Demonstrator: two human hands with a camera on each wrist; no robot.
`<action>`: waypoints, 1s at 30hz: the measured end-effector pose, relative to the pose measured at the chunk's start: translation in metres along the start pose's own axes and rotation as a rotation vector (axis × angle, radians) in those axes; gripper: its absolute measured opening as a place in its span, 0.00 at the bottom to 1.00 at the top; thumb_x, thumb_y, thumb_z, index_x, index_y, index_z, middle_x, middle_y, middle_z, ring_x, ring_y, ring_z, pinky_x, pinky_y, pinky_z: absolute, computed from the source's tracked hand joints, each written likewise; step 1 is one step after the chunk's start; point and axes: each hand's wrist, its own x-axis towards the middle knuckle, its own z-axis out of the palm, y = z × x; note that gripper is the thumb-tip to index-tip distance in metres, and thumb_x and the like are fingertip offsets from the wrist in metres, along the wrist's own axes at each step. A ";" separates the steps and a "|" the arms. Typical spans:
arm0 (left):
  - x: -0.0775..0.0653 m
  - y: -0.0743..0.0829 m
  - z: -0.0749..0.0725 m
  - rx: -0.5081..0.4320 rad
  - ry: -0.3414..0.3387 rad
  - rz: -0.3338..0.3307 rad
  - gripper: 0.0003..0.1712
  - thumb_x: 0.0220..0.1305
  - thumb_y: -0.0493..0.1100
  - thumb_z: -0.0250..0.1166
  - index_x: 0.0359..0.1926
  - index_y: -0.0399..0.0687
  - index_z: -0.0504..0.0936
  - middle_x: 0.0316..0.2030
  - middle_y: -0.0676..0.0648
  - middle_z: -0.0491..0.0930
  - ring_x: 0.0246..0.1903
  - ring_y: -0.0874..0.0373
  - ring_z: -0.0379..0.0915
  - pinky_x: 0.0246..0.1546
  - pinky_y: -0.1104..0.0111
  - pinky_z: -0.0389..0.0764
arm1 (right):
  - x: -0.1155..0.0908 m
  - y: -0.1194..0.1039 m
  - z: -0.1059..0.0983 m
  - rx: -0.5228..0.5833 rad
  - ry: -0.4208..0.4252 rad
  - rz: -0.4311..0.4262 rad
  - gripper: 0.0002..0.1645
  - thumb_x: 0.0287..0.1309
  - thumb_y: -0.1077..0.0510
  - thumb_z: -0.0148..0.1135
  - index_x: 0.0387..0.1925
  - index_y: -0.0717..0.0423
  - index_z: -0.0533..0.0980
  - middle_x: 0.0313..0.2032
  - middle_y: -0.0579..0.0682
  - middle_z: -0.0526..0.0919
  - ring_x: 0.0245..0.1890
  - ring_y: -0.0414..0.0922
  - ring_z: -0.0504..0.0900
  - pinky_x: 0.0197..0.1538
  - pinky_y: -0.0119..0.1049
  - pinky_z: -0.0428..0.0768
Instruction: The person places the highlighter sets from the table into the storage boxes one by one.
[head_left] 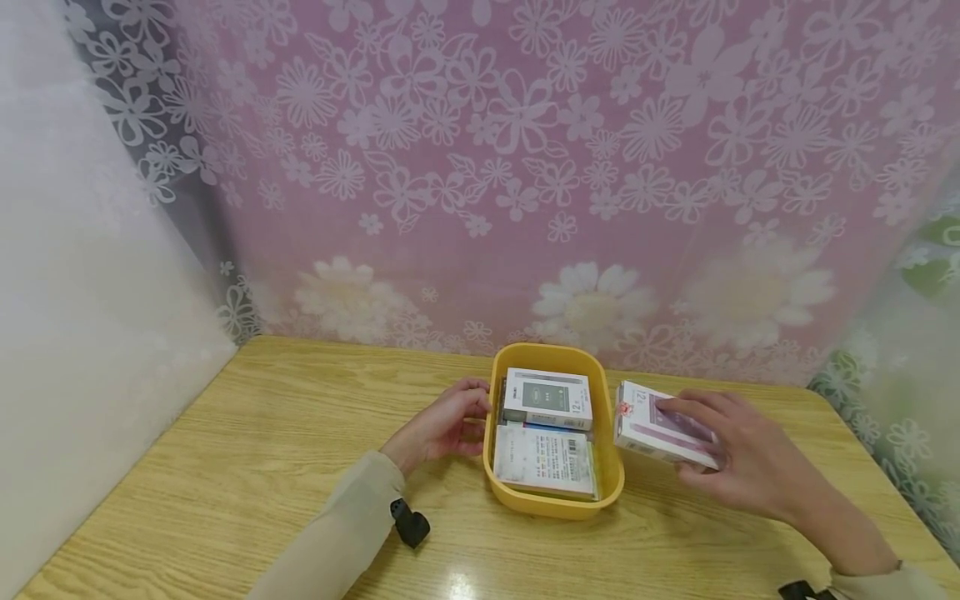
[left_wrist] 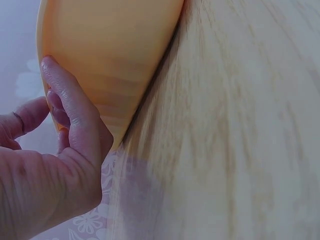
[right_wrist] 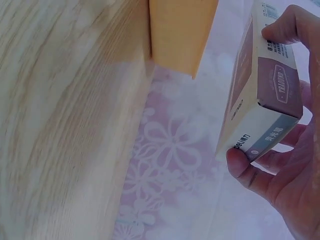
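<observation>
My right hand (head_left: 750,454) grips a white-and-mauve box of highlighters (head_left: 667,425) by its right end, beside the right wall of a yellow plastic basket (head_left: 613,483). Thumb and fingers lie on opposite sides of this box (right_wrist: 262,82) in the right wrist view, which shows Chinese print and a "deli" mark. Within the basket, a white box with a grey-green panel (head_left: 547,396) lies at the back and a white printed packet (head_left: 543,458) at the front. My left hand (head_left: 446,425) touches the basket's left side, fingertips at the rim; the left wrist view shows the outer wall (left_wrist: 115,45).
The basket stands on a wood-grain table (head_left: 300,425), near its far edge. Behind the table hangs a pink flowered curtain (head_left: 465,192). Pale sheets hang on the left (head_left: 90,250) and right sides. A black strap (head_left: 409,523) is on the left sleeve.
</observation>
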 end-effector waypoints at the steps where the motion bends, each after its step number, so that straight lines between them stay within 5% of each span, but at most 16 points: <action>1: 0.000 0.000 0.000 0.000 -0.002 0.001 0.22 0.63 0.41 0.56 0.59 0.54 0.68 0.34 0.51 0.77 0.25 0.60 0.73 0.24 0.70 0.81 | 0.001 -0.002 0.000 0.001 -0.001 -0.005 0.43 0.33 0.50 0.80 0.60 0.43 0.80 0.53 0.52 0.84 0.50 0.56 0.81 0.42 0.57 0.81; 30: 0.002 0.000 -0.003 -0.005 -0.017 -0.002 0.22 0.63 0.42 0.57 0.58 0.54 0.68 0.34 0.51 0.77 0.25 0.60 0.74 0.23 0.69 0.82 | 0.026 -0.034 0.014 -0.014 -0.036 -0.130 0.42 0.36 0.47 0.78 0.61 0.41 0.80 0.54 0.51 0.84 0.51 0.51 0.82 0.45 0.53 0.83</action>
